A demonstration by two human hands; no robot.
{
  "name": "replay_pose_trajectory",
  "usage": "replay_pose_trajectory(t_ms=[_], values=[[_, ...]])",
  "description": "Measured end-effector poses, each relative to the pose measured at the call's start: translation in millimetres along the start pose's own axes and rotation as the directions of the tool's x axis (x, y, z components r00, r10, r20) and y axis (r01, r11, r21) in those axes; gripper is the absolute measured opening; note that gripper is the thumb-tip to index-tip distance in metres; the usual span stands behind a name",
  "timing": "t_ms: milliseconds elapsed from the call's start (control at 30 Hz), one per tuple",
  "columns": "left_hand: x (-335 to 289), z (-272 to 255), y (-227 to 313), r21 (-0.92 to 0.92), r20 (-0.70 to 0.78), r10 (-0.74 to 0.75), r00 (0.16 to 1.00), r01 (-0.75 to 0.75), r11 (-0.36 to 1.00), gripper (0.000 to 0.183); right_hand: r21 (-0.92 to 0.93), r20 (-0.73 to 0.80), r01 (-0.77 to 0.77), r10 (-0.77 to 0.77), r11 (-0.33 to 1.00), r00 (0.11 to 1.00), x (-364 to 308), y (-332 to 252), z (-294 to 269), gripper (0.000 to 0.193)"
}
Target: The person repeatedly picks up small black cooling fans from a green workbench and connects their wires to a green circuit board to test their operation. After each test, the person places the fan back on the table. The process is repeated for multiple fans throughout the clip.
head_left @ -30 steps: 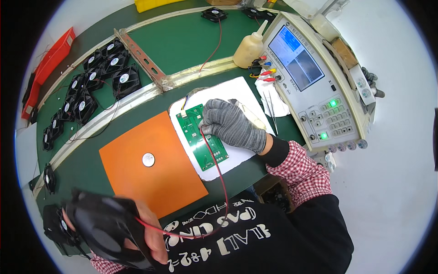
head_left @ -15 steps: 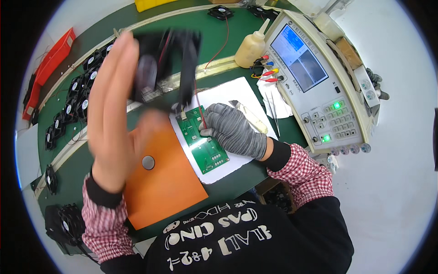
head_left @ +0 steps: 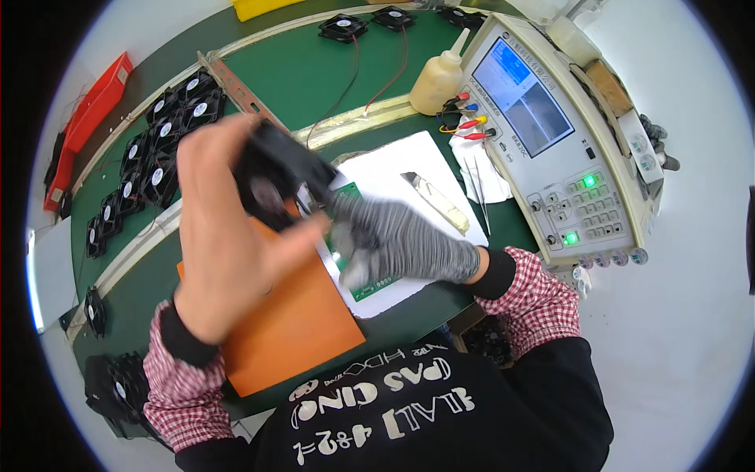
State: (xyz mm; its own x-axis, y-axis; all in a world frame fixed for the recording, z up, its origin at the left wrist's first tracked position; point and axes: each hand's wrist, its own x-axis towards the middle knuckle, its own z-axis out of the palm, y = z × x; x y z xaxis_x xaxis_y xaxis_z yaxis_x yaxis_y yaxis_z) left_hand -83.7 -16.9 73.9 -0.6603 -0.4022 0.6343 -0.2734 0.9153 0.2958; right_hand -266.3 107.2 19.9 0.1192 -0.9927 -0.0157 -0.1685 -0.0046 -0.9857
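Left grip: the bare left hand (head_left: 224, 244) is raised over the table, fingers curled round a black fan (head_left: 275, 177), thumb pointing right under it.
Fan: square and dark, held tilted above the table's middle, blurred; its right corner meets the gloved fingers.
Right grip: the right hand (head_left: 401, 240), in a grey knit glove, reaches left; its fingertips (head_left: 342, 206) touch the fan's near corner. How firmly they pinch it cannot be told through the blur.
Board: a green circuit board (head_left: 370, 285) lies beneath the gloved hand, mostly covered by it.
White sheet: a white sheet (head_left: 401, 157) under the board; on it lie a pale knife-like tool (head_left: 436, 200) and tweezers (head_left: 477, 185) at its right edge.
Orange mat: an orange mat (head_left: 295, 330) lies left of the sheet, partly under the left wrist.
Table: a green table (head_left: 307, 71) carries all of this.
Tester: a grey instrument (head_left: 550, 141) with a blue screen and lit green buttons stands at the right; coloured clip leads (head_left: 468, 126) plug into its left side.
Bottle: a beige squeeze bottle (head_left: 436, 79) stands just left of the tester.
Fan rows: more black fans (head_left: 161, 141) lie in rows at the left beyond a metal rail (head_left: 236, 86); two wired fans (head_left: 342, 27) sit at the far edge.
Red tray: a red tray (head_left: 90, 118) sits at the far left.
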Motion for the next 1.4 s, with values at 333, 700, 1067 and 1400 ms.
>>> replay_pose_trajectory(t_ms=[333,700,1067,1400], values=[[-44,-100,-116,0.327,-0.526,-0.120,0.842,0.330,0.885,0.033,0.194,0.591,0.059,-0.165,0.979,0.790,-29,0,11,0.013],[-95,-15,-28,-0.241,0.376,-0.365,0.852,0.470,0.849,0.054,-0.269,-0.232,0.006,-0.071,0.963,0.970,6,36,-23,0.012],[-99,-14,-17,-0.131,0.392,-0.205,0.897,0.275,0.953,0.098,-0.702,0.041,0.318,-0.410,0.637,0.911,5,48,-18,0.022],[-96,-30,-6,0.060,0.221,-0.003,0.975,-0.011,0.998,0.086,-0.612,0.015,0.182,-0.219,0.770,0.976,9,35,-18,0.026]])
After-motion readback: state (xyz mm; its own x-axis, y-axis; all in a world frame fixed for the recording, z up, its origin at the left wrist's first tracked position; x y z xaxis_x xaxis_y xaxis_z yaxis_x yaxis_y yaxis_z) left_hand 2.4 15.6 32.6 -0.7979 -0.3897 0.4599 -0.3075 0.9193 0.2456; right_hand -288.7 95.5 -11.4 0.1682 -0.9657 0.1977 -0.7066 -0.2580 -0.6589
